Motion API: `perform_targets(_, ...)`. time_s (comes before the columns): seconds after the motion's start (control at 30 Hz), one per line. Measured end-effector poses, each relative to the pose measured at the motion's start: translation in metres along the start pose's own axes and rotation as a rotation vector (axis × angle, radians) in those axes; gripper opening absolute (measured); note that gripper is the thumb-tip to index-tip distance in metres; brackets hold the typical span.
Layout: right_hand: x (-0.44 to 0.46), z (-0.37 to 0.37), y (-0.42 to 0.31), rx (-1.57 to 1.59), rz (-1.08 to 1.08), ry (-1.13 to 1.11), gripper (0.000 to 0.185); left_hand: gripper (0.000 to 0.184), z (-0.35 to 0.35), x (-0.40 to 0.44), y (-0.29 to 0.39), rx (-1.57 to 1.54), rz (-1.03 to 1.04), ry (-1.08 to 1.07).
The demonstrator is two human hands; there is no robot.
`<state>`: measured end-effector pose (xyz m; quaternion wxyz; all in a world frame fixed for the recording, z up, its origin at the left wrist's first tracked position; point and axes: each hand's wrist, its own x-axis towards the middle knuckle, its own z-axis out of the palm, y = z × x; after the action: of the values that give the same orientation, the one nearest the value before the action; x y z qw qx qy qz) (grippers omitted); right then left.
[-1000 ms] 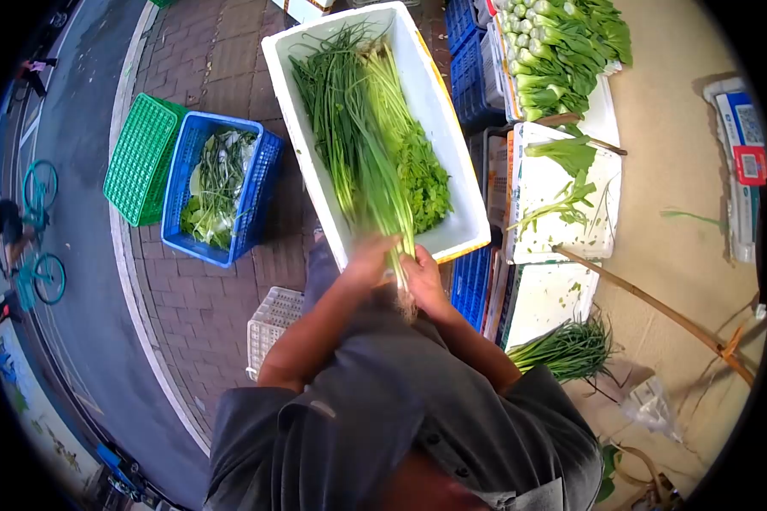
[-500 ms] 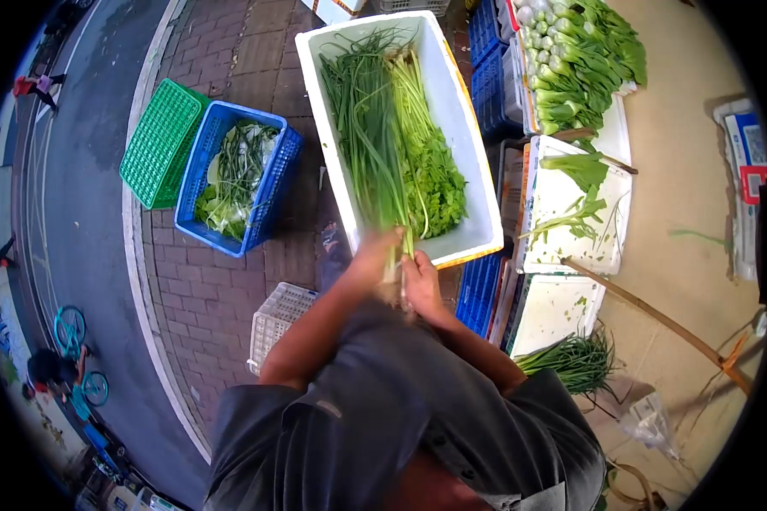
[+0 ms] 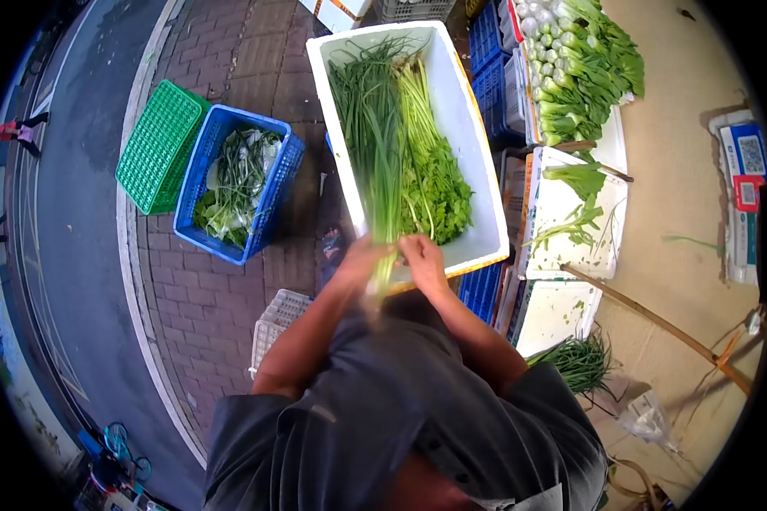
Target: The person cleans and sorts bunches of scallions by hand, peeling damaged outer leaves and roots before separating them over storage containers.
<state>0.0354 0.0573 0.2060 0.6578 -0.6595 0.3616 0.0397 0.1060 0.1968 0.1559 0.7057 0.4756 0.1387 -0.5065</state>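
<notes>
A long white foam box (image 3: 486,200) with tan tape along its edge holds dark green onions (image 3: 371,111) on its left side and leafy celery-like greens (image 3: 443,192) on its right. At the box's near end, my left hand (image 3: 365,262), blurred by motion, is wrapped round the pale stalks of the green onions, whose root ends hang over the rim towards my lap. My right hand (image 3: 423,257) is beside it on the right, its thumb and fingers pressed together near the stalks; what it pinches is too small to make out.
Left of the box stand a blue crate (image 3: 254,230) with greens and plastic in it and a green crate (image 3: 160,145). A white crate (image 3: 278,319) is near my left arm. On the right are bok choy (image 3: 579,72), foam lids (image 3: 609,255) and a wooden stick (image 3: 648,313).
Both hands stay at the box's near end; the right has risen slightly and the onion stalks have shifted left, away from it. The view has shifted, and the cyclist has moved down the road.
</notes>
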Motion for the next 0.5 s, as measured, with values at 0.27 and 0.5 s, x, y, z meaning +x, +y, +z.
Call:
perform_targets(0.27, 0.017, 0.021, 0.033, 0.006, -0.121, 0.001, 0.017, 0.025, -0.017, -0.019, 0.015, -0.157, -0.017, 0.093)
perform_targets(0.5, -0.03, 0.038, -0.033, 0.312, -0.23, -0.055, 0.012, 0.02, -0.019, -0.026, 0.023, -0.369, 0.004, 0.054)
